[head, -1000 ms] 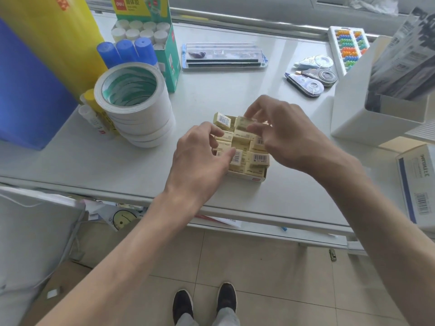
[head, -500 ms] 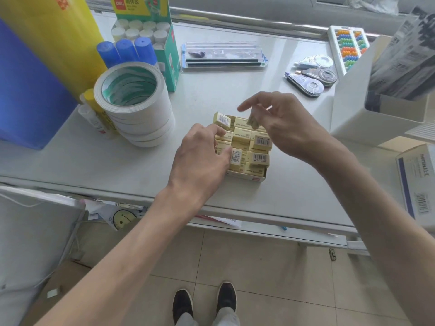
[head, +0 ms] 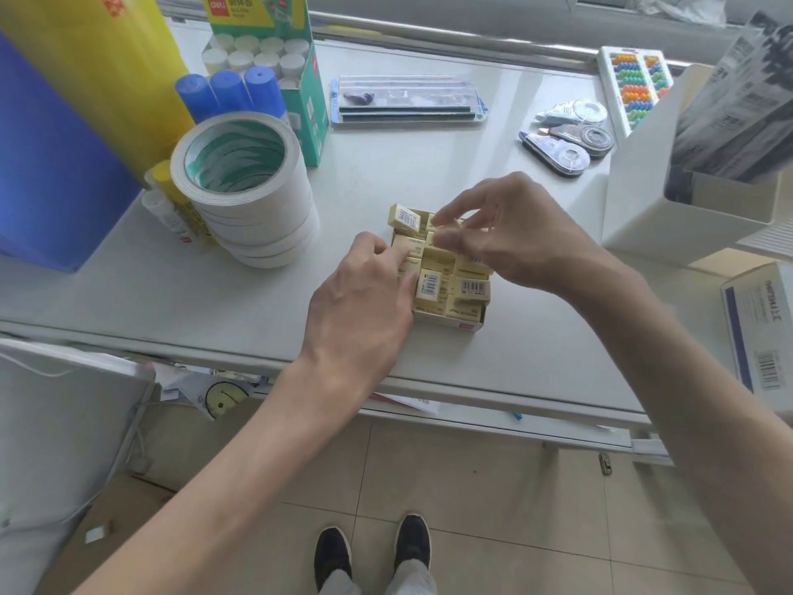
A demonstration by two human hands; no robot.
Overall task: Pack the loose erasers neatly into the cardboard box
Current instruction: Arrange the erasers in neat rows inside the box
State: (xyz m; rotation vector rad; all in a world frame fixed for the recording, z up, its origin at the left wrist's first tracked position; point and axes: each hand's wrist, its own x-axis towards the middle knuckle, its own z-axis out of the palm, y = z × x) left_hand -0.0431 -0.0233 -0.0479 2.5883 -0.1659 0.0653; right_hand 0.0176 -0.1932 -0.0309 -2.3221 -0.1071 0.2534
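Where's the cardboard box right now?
Head view, centre: the cardboard box sits near the table edge, right of the tape rolls, left hand against it.

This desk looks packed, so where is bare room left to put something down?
Bare table lies left of the cardboard box, in front of the tape stack, and right of it to the white bin. A strip is free between box and ruler set. Crowded: the back left, and the box under the left hand and right hand.

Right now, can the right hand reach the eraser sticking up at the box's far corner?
Probably yes: the right hand hovers just beside that eraser, nothing lies between them, and the left hand sits nearer the front.
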